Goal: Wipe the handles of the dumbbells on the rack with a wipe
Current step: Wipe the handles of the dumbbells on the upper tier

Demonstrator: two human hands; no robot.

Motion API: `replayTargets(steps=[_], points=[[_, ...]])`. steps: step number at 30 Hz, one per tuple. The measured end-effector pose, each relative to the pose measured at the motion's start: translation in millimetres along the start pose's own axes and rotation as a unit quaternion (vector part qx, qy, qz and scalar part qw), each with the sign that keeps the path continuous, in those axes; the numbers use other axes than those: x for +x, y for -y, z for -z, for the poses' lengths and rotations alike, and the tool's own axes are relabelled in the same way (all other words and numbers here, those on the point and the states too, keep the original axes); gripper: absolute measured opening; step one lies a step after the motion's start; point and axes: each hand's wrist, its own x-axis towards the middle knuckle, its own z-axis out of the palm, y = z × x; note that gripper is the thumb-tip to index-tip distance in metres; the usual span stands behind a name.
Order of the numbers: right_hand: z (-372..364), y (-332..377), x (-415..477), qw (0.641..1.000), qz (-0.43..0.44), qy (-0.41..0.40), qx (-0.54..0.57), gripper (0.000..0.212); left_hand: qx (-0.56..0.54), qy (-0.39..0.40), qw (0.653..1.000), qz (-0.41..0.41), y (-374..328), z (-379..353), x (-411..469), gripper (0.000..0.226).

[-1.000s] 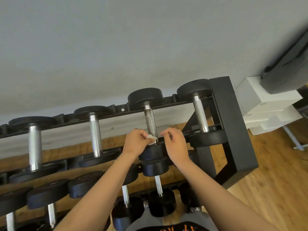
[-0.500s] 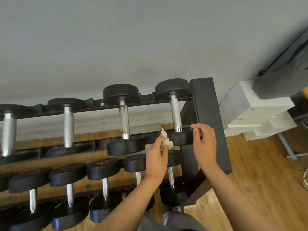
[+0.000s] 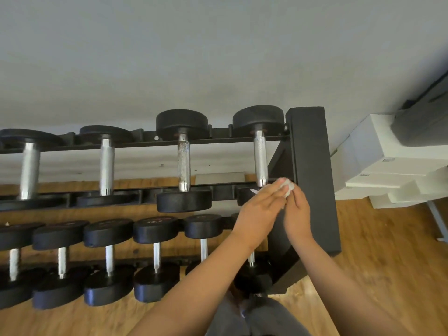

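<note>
A black two-tier rack [image 3: 312, 166] holds black dumbbells with metal handles. The top tier's rightmost dumbbell handle [image 3: 260, 158] is shiny; the one to its left [image 3: 183, 163] looks rust-spotted. My left hand [image 3: 260, 210] and right hand [image 3: 298, 209] meet just below the rightmost handle, in front of that dumbbell's near head. A small crumpled white wipe [image 3: 288, 187] sits between their fingertips, and both hands hold it. The left fingers lie fairly straight along it, and the right fingers pinch it from the right. The hands are slightly blurred.
The lower tier carries several smaller dumbbells [image 3: 156, 258]. White boxes [image 3: 378, 163] are stacked on the wooden floor [image 3: 388, 251] to the right of the rack, under a dark grey object [image 3: 424, 122]. A grey wall [image 3: 218, 57] stands behind.
My left hand carried the wipe from the rust-spotted handle rightward to the rightmost dumbbell. My right hand left the rack's end and came in to meet the wipe.
</note>
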Motion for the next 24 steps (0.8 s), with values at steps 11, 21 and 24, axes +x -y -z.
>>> replayTargets(steps=[11,21,24], points=[[-16.1,6.9,0.1,0.996,-0.032,-0.074,0.029,0.033,0.001,-0.096,0.995,-0.031,46.9,40.0,-9.3,0.033],[-17.5,12.2,7.5,0.995,-0.040,-0.077,-0.052,0.032,-0.269,-0.178,0.908,0.268,34.0,45.4,-5.7,0.032],[-15.4,9.5,10.4,0.995,-0.023,-0.071,-0.072,0.032,-0.316,-0.228,0.891,0.235,14.4,57.6,16.6,0.022]])
